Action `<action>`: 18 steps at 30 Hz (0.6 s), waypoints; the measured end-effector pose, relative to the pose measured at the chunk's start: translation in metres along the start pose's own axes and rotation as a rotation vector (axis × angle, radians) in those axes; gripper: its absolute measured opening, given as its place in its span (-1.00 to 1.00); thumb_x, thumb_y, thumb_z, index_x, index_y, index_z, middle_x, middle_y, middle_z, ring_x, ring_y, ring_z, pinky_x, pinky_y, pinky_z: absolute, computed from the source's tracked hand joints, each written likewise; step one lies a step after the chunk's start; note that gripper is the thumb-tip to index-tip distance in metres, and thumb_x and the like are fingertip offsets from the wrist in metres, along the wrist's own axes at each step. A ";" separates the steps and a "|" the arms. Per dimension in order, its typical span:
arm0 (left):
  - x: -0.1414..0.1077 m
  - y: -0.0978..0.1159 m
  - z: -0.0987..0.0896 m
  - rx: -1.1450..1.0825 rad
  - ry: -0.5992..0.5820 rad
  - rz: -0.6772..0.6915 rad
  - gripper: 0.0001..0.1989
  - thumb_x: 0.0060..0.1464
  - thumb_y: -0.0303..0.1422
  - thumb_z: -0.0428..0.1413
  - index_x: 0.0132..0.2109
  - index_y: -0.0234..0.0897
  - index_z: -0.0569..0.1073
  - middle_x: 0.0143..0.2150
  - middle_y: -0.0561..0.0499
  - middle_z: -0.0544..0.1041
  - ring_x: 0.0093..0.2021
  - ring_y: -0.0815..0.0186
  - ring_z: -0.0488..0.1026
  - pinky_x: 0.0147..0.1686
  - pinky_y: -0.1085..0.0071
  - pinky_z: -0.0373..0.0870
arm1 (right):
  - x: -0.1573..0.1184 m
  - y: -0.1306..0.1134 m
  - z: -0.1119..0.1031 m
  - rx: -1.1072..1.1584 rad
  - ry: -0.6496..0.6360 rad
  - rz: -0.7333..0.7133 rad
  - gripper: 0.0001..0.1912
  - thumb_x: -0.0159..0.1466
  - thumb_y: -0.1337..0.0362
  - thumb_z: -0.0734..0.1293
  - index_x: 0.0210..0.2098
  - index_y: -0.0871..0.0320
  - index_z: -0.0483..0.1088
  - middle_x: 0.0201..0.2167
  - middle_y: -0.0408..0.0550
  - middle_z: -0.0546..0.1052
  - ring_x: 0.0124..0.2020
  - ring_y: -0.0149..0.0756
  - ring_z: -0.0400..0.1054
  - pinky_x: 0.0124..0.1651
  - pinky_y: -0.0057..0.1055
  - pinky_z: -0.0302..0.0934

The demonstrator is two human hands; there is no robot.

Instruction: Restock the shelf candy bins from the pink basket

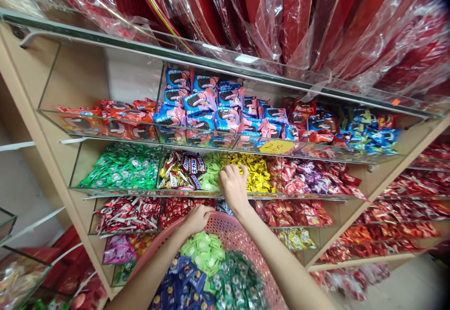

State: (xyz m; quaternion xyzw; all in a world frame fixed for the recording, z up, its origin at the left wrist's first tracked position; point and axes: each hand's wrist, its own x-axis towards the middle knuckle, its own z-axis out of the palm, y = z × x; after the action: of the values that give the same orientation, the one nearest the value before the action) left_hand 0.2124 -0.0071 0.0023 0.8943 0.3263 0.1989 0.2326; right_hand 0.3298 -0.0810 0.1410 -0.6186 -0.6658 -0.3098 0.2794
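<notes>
Mostly shiny wrappers (188, 279), perforated pink basket (229, 229); curled right hand (232, 186)

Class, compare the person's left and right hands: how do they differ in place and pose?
The left hand holds the rim of the pink basket; the right hand, curled, is off the rim, beside the yellow sweets. The left hand appears lower in the picture, the right hand higher. Both are bare.

The basket (253, 237) is pink, patterned with holes, beneath pale green packets (204, 254), dark green packets (239, 279) and navy packets (181, 282) (these flecked with lighter spots). Cookie packs (202, 101) are blue and pink; the price label (277, 146) is yellow.
</notes>
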 end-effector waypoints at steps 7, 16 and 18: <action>-0.001 0.003 -0.001 0.000 -0.008 -0.017 -0.66 0.05 -0.38 -0.13 -0.07 -0.16 0.43 -0.16 0.02 0.50 -0.18 0.32 0.40 -0.16 0.46 0.23 | -0.055 -0.011 -0.011 0.963 -0.139 0.507 -0.78 0.14 0.18 0.21 -0.47 0.21 0.36 -0.46 -0.09 0.43 -0.37 -0.36 0.23 -0.24 -0.41 0.08; -0.002 0.004 -0.001 0.016 -0.029 -0.114 -0.74 0.03 -0.38 -0.07 -0.20 -0.25 0.47 -0.28 0.00 0.52 -0.24 0.30 0.40 -0.25 0.48 0.21 | -0.092 -0.001 0.007 1.259 -0.365 0.686 -0.72 0.07 0.10 0.25 -0.51 0.24 0.32 -0.58 -0.19 0.33 -0.50 -0.46 0.15 -0.39 -0.51 0.04; -0.003 0.005 -0.002 -0.002 -0.046 -0.082 -0.73 0.02 -0.39 -0.06 -0.17 -0.23 0.46 -0.24 0.01 0.52 -0.21 0.31 0.40 -0.24 0.49 0.21 | -0.104 0.004 0.019 1.234 -0.424 0.666 -0.72 0.08 0.10 0.24 -0.53 0.22 0.28 -0.62 -0.22 0.28 -0.54 -0.48 0.11 -0.45 -0.53 0.00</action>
State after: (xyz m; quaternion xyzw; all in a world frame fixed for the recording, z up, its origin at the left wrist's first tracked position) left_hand 0.2118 -0.0114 0.0057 0.8843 0.3573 0.1690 0.2487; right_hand 0.3422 -0.1339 0.0502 -0.5650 -0.5356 0.3491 0.5216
